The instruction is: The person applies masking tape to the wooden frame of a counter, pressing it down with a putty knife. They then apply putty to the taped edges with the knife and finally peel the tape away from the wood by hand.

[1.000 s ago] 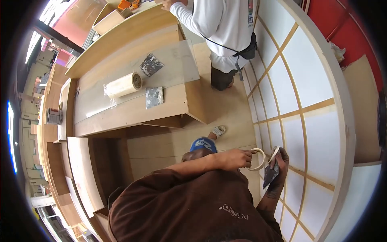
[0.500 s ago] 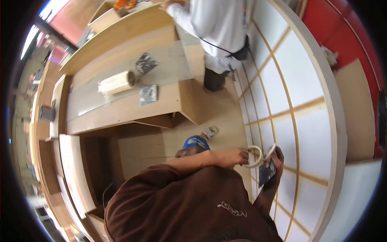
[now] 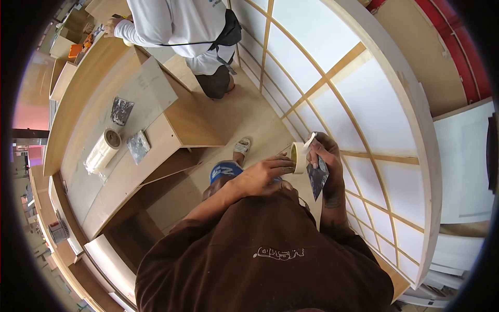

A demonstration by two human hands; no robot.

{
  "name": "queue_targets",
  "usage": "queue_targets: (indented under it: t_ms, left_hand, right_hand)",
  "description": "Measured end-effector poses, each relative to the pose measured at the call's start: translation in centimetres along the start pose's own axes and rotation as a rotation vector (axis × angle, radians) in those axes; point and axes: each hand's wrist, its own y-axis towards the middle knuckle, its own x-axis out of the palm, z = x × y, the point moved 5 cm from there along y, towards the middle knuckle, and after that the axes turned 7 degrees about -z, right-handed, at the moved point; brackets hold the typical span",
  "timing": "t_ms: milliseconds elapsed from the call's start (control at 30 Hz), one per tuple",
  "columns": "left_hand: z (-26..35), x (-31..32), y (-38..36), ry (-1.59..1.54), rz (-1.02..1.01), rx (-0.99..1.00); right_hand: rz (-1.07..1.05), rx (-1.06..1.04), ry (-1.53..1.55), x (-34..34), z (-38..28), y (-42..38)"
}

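My left hand [image 3: 274, 170] has its fingers closed on a cream roll of masking tape [image 3: 300, 158], held upright on its edge in front of my chest. My right hand [image 3: 328, 154] grips a flat, dark putty scraper [image 3: 317, 179] with pale smears, its corner pointing down. A whitish strip of tape [image 3: 310, 140] runs between the roll and the fingertips of my right hand. Beyond both hands stands a large white panel [image 3: 332, 112] crossed by tan strips.
At left, a wooden counter [image 3: 156, 136] holds a plastic-wrapped roll [image 3: 103, 151] and two smeared flat plates [image 3: 122, 111] [image 3: 138, 146]. A co-worker in a white shirt [image 3: 182, 26] stands at the counter's far end. A can [image 3: 58, 231] sits at far left.
My view has turned, shifting the counter and co-worker leftward. Both hands have come closer together, the tape roll now edge-on near my right fingers and the scraper tipped corner-down.
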Motion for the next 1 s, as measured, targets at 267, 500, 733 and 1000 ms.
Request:
queue_targets:
  t_ms: [267,500,733,1000]
  left_hand:
    - [0.7,-4.1,0.1,-0.091,0.505,-0.366]
    - [1.2,-5.3,1.1,-0.337,0.559,-0.251]
    - [0.9,-5.0,-0.3,-0.476,0.62,-0.289]
    - [-0.4,-4.1,-1.3,-0.661,0.63,-0.364]
  right_hand:
    - [-0.188,0.015,-0.148,0.9,0.6,0.9]
    - [-0.124,-0.015,-0.518,2.7,0.5,1.3]
    - [-0.15,-0.043,-0.498,3.8,2.0,1.2]
    - [-0.159,0.013,-0.489,3.9,2.5,0.8]
